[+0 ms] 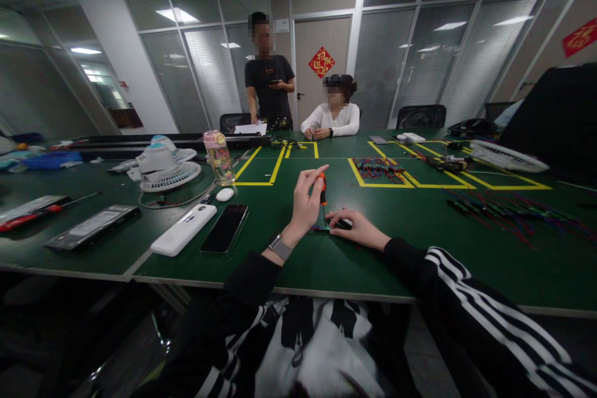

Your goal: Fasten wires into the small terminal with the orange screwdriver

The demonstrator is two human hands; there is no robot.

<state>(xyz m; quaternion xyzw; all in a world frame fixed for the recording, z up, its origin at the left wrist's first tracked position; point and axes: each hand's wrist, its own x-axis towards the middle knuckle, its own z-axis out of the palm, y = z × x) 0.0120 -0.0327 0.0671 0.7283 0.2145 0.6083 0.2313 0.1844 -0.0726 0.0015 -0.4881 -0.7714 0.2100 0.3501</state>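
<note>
In the middle of the green table, my left hand (pixel 306 204) is closed around an orange-and-black screwdriver (pixel 323 194). The screwdriver stands nearly upright, its shaft pointing down at a small green circuit board (pixel 321 229) on the tabletop. My right hand (pixel 358 230) lies low beside it, its fingers pressing on the board's right end and partly hiding it. A small black piece shows under those fingers; its kind I cannot make out. Whether the screwdriver's tip sits in a screw is too small to tell.
A black phone (pixel 226 228), white power bank (pixel 184 230) and hard drive (pixel 93 227) lie left, near a white fan (pixel 170 168) and a bottle (pixel 219 158). Wired boards (pixel 379 168) lie inside yellow tape; more boards (pixel 513 208) spread right. Two people are across the table.
</note>
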